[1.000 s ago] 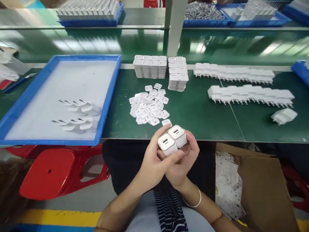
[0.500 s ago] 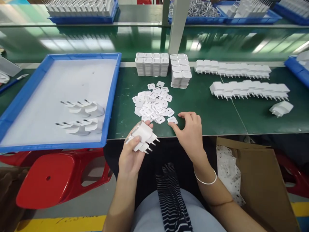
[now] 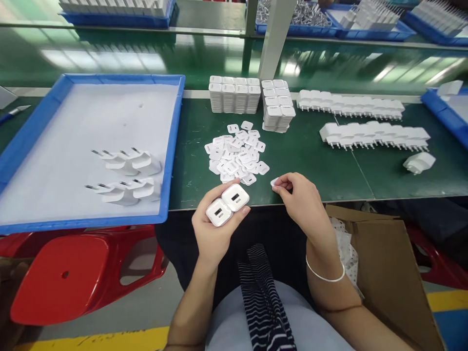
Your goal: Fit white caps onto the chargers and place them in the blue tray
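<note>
A workbench covered in green matting (image 3: 310,165) is seen from above, with a seated person's two bare hands at the lower centre of the frame.

Two white charger plugs (image 3: 227,204) are gripped side by side in the left hand (image 3: 215,229), low in the frame just in front of the bench edge. Half a second ago the pair was held with the metal pins pointing outward; it is now turned so that the flat port faces look up at the camera. Those faces appear bare, so they seem to have been presented for a label.

The right hand (image 3: 302,202) has been lifted slightly off the mat, and a single small white sticker (image 3: 275,182) is now pinched between its thumb and forefinger, where before the fingers only rested on one. The sticker is held just right of and slightly above the plugs, near them but not touching.

A loose heap of the same stickers (image 3: 237,153) lies on the mat directly above the hands. Behind it, neat stacks of white pieces (image 3: 252,100) are arranged. Rows of plugs (image 3: 373,134) are laid out at the right. At the left, a blue-rimmed tray (image 3: 171,146) holds two short rows of plugs (image 3: 126,175). A red stool (image 3: 80,273) stands at lower left and a cardboard box (image 3: 395,282) at lower right.
</note>
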Tool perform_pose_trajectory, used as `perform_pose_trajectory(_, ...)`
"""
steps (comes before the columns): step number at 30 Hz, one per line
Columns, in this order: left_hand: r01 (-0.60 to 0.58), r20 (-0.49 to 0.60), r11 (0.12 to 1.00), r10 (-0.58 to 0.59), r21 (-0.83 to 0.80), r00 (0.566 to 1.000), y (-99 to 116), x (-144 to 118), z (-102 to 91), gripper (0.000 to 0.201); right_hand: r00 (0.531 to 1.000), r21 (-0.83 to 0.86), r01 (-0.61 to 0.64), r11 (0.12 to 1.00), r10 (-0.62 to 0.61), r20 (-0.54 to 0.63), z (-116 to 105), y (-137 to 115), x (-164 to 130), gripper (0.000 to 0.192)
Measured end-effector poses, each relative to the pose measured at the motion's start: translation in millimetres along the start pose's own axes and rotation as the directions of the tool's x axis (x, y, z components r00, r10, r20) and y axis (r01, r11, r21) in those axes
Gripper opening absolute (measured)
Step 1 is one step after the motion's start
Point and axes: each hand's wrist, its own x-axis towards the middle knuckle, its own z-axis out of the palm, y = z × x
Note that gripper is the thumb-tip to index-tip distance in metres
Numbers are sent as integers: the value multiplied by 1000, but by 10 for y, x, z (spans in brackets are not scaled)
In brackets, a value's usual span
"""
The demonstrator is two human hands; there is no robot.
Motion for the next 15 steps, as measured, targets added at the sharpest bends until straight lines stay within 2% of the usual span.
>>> perform_pose_trajectory(1,-3,26,1000,3,5,1000,21,-14,20,46,1000,-11,-12,1000,12,-20,-7,21,-9,3)
perform_pose_trajectory(3,1,74,1000,-1,-3,997,46,-46,56,46,995,-51,-51,997,46,-85,-25,60,-19,20)
perform_pose_trajectory(5,13,111,1000,-10,-18,994,44,-78,84,47,992,-56,-87,995,81,-101,-53,88,-12,28)
perform_pose_trajectory(9,46,169,998,-38,-43,985,0,-116,121,50,991,6,-131,991,131,4,-154,113,49,13)
perform_pose_trajectory(12,40,183,998,-32,-42,983,-15,-112,146,50,984,0,-155,988,155,84,-236,134,96,13)
perform_pose_trajectory(15,-2,192,1000,7,-26,981,-8,-98,170,51,986,-4,-96,995,96,135,-291,161,100,13)
